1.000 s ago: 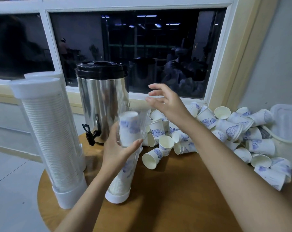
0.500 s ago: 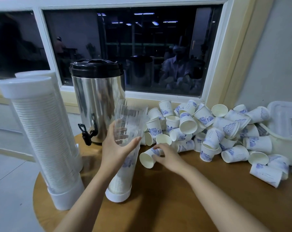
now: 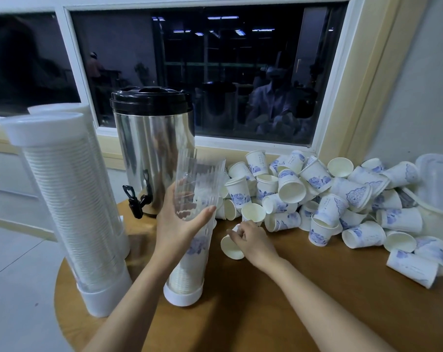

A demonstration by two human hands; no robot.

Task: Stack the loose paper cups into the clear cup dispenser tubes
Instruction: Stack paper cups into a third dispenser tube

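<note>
Now white, blue-flowered paper cup (image 3: pixel 231 246) lying sideways, right hand (image 3: pixel 253 241) gripping.

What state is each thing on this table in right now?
Clear tube: standing, top open, partly filled, gripped by left hand.
Cup: on its side, held by right hand.
Loose cups: heaped, unstacked.
Capped tubes: standing, front one full.
Urn: lid on.

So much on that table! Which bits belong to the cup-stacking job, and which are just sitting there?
Job: clear tube, gripped by the left hand; paper cup, held by the right hand; pile of loose cups; two filled tubes.
Lying about: steel drinks urn; white plastic tub.
</note>
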